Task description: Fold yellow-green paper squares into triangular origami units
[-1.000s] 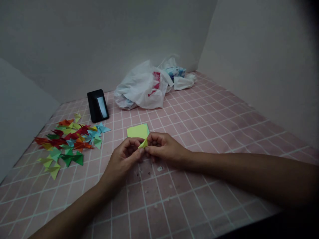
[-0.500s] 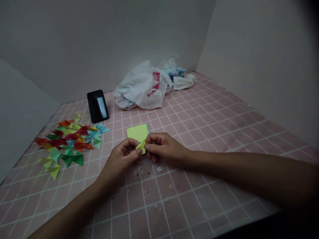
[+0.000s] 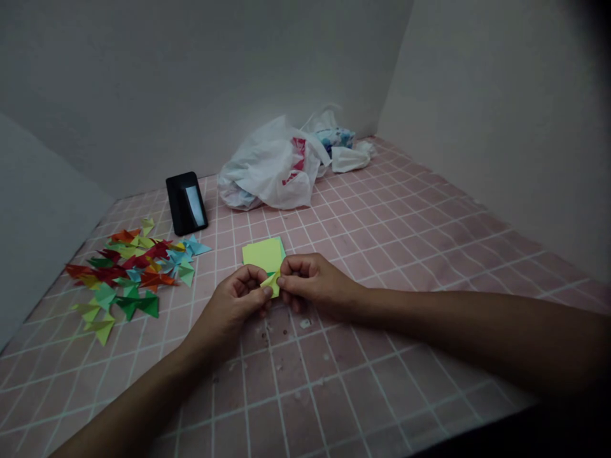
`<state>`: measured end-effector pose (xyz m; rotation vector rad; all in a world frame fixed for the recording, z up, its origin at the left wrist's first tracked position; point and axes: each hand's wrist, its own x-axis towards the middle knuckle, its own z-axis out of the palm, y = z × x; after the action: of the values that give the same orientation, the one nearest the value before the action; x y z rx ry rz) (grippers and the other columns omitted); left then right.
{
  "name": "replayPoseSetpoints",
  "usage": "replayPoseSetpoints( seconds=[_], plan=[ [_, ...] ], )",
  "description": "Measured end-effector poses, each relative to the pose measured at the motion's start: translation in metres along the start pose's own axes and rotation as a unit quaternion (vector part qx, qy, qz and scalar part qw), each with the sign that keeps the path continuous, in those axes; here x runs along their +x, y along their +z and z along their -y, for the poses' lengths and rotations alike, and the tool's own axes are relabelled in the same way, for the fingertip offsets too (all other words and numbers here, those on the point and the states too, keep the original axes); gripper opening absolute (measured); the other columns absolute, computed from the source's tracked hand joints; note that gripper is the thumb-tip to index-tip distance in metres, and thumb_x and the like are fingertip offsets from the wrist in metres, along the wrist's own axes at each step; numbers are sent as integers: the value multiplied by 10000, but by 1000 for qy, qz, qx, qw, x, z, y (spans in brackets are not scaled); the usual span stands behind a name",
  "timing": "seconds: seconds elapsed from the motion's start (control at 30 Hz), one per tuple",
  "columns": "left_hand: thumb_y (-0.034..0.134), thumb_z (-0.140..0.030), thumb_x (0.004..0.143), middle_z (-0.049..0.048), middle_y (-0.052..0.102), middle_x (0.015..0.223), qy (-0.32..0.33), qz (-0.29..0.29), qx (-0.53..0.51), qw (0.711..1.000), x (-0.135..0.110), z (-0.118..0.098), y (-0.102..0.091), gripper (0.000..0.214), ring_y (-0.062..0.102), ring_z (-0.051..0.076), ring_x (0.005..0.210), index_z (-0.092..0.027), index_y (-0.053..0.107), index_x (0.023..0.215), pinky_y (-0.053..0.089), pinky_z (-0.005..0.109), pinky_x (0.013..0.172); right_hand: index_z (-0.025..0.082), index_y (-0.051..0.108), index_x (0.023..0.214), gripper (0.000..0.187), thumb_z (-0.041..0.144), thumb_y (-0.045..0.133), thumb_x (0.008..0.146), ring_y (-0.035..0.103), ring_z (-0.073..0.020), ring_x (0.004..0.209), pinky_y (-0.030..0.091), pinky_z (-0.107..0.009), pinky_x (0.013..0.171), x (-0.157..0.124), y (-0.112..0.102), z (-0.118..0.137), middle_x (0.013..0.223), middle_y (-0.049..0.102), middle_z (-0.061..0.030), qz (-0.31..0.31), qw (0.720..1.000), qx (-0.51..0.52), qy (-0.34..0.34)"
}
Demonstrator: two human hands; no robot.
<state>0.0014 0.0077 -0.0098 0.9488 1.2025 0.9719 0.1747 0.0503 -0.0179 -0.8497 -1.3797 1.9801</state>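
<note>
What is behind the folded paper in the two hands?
Behind the folded paper lies a paper stack, yellow on top, blue-green at right. Its near side is partly covered.

The folded yellow paper [image 3: 273, 287] now sits lower between the fingertips than a second ago and shows a broader face. The left hand [image 3: 238, 292] is slightly farther from the right hand [image 3: 322, 280], whose thumb presses higher on the paper.
</note>
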Motion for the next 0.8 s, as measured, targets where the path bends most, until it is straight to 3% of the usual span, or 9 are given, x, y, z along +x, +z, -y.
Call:
replayPoseSetpoints(
  seconds=[0.33, 0.8],
  plan=[
    [770, -263, 706, -31, 595, 681, -5, 35, -12, 999, 1, 1, -4, 283, 441, 54, 482, -193, 539, 853, 341, 175, 442, 160, 553, 682, 161, 191, 605, 832, 510, -53, 413, 384, -169, 399, 1, -2, -1, 574, 593, 34, -3, 1000, 4, -8],
    [774, -293, 706, -36, 584, 705, -9, 35, 14, 999, -1, 2, -4, 297, 419, 55, 491, -200, 541, 864, 340, 172, 440, 179, 506, 653, 154, 210, 584, 781, 497, -67, 392, 373, -176, 373, -2, 0, -2, 527, 560, 47, -21, 1000, -7, 4]
  ],
)
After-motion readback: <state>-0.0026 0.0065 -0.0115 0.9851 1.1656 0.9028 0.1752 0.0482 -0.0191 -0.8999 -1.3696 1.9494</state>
